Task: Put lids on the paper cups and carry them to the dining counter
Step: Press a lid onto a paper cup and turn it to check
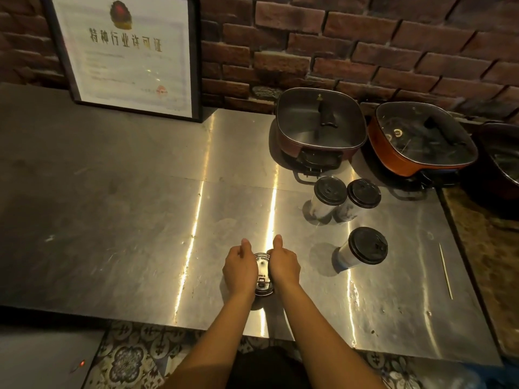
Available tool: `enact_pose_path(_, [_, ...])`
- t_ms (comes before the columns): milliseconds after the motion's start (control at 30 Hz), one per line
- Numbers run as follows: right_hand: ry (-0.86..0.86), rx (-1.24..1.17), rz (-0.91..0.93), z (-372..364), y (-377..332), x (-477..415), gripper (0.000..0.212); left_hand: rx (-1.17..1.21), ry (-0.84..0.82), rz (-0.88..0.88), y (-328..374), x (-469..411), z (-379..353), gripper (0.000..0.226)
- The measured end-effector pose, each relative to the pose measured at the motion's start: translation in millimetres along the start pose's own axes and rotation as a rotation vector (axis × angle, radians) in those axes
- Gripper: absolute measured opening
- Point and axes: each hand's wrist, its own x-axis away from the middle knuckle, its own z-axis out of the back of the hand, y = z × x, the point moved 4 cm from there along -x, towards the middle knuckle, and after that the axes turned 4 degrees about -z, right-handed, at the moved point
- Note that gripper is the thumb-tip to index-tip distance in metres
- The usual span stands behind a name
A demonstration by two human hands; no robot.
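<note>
A paper cup with a black lid (pixel 263 276) stands on the steel counter near its front edge. My left hand (pixel 240 267) and my right hand (pixel 283 264) wrap it from both sides, thumbs pointing up, so most of the cup is hidden and only the lid's middle shows. Three more lidded paper cups stand to the right: one (pixel 365 247) close by, and two side by side farther back, the left cup (pixel 328 195) touching the right cup (pixel 362 196).
Square electric pots (pixel 320 127) (pixel 424 141) with glass lids sit along the brick wall at the back right. A framed certificate (pixel 126 54) leans against the wall at the back left. A thin wooden skewer (pixel 445 269) lies at the counter's right edge.
</note>
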Motion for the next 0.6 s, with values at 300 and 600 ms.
enact_pose_path(300, [0.015, 0.076, 0.119, -8, -1, -5, 0.043, -0.053, 0.067, 0.004, -3, -1, 1, 0.033])
enact_pose_path(600, [0.027, -0.356, -0.327, -4, 45, 0, 0.073, -0.318, -0.096, -0.338, 33, -5, -2, 0.025])
